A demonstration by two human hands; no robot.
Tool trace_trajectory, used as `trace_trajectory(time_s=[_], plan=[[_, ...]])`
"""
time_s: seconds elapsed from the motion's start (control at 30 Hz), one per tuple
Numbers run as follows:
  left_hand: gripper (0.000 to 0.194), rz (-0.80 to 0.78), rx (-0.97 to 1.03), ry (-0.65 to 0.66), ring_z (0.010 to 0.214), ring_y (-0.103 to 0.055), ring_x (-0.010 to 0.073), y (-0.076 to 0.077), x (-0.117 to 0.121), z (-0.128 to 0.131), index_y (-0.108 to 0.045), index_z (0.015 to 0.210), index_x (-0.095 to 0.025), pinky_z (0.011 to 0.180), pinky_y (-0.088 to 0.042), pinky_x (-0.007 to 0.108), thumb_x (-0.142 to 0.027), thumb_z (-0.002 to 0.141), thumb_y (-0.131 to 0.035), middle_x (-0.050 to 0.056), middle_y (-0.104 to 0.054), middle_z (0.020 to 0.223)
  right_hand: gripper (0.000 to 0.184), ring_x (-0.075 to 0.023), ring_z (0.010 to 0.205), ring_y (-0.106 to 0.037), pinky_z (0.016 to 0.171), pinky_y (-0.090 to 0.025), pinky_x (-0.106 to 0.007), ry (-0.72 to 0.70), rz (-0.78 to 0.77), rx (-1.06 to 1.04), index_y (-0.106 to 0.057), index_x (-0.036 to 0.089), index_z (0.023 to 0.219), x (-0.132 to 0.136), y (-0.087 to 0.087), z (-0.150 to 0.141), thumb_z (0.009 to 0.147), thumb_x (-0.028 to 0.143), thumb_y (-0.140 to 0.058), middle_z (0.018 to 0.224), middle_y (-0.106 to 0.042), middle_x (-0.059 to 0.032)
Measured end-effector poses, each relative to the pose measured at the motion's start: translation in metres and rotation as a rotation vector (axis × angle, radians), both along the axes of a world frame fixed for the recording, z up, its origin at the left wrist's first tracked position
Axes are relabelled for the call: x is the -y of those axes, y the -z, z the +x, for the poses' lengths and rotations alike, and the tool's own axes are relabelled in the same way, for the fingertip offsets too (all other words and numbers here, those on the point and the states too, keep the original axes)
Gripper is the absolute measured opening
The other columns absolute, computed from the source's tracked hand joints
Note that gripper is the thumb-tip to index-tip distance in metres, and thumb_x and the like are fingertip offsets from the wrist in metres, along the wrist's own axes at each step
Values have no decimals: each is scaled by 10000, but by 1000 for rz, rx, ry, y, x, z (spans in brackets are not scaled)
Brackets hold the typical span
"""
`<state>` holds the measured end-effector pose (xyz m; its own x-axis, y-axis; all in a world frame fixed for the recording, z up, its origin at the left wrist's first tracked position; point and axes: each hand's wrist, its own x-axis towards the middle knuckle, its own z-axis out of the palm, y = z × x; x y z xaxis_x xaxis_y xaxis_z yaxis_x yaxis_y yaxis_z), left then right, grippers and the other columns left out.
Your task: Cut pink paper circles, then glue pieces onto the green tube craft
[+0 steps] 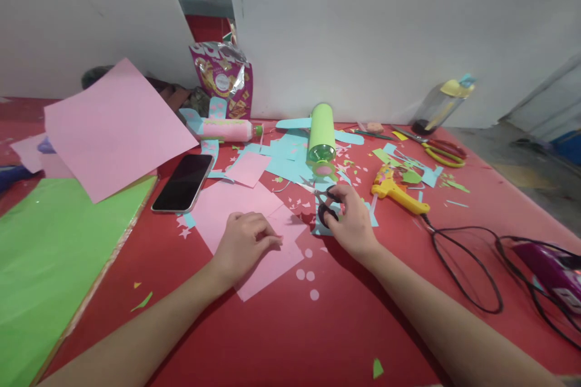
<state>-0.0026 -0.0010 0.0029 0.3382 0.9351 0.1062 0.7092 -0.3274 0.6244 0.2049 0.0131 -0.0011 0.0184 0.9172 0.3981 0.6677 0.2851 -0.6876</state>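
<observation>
My left hand (247, 245) is closed in a pinch above pink paper sheets (272, 269). A tiny bit of pink paper (280, 239) shows at its fingertips, mostly hidden. Black-handled scissors (324, 216) are in my right hand (354, 221), fingers in the loops, blades pointing away to the far left. Under them lies a light blue paper piece (320, 231). Several pink paper circles (310, 276) are on the red table between my hands. Beyond the scissors, a bottle wrapped in green paper (322, 127) lies with light blue wing-shaped strips at its sides.
A phone (184, 183) and large pink sheet (118, 133) are left, near a green sheet (68, 254). At the back lie a pink-wrapped bottle (227, 130) and a snack bag (227, 78). To the right are a yellow glue gun (402, 196), its black cable (467, 228) and pliers (442, 151).
</observation>
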Motion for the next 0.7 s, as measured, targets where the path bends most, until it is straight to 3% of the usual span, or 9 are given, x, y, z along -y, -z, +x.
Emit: trace_trajectory(time_s=[0.2, 0.37, 0.57, 0.67, 0.7], plan=[[147, 16, 114, -30, 658, -585, 150, -2, 0, 0, -628, 620, -181, 691, -409, 316, -176, 741, -544, 6, -651, 678, 324, -179, 738, -576, 661, -490, -334, -105, 52, -45, -420, 228, 884, 5, 0, -3, 596, 83, -458, 758, -565, -13], [130, -63, 395, -89, 685, -572, 146, -5, 2, 0, -630, 622, -181, 658, -461, 284, -260, 711, -579, 19, -613, 698, 355, -172, 747, -578, 671, -486, -330, -247, 145, -23, -418, 240, 882, 8, 0, -7, 585, 47, -442, 806, -561, -19], [160, -429, 627, -95, 823, -586, 184, -10, 8, 9, -576, 552, -152, 694, -494, 314, -284, 615, -642, 86, -578, 957, 414, -168, 730, -579, 635, -484, -323, -445, 284, -52, -412, 262, 913, 14, -2, -13, 595, -2, -411, 787, -552, -12], [241, -587, 732, -75, 909, -578, 201, -13, 14, 16, -511, 497, -154, 792, -473, 326, -299, 612, -666, 81, -603, 976, 418, -175, 763, -593, 632, -490, -326, -498, 277, -69, -408, 269, 923, 18, -1, -18, 604, -1, -421, 812, -571, -19], [274, -650, 801, -69, 846, -593, 190, -14, 16, 18, -492, 502, -154, 752, -483, 322, -325, 615, -673, 72, -611, 942, 415, -175, 772, -596, 636, -492, -325, -514, 272, -78, -410, 270, 922, 20, -1, -19, 607, 0, -427, 814, -575, -19]])
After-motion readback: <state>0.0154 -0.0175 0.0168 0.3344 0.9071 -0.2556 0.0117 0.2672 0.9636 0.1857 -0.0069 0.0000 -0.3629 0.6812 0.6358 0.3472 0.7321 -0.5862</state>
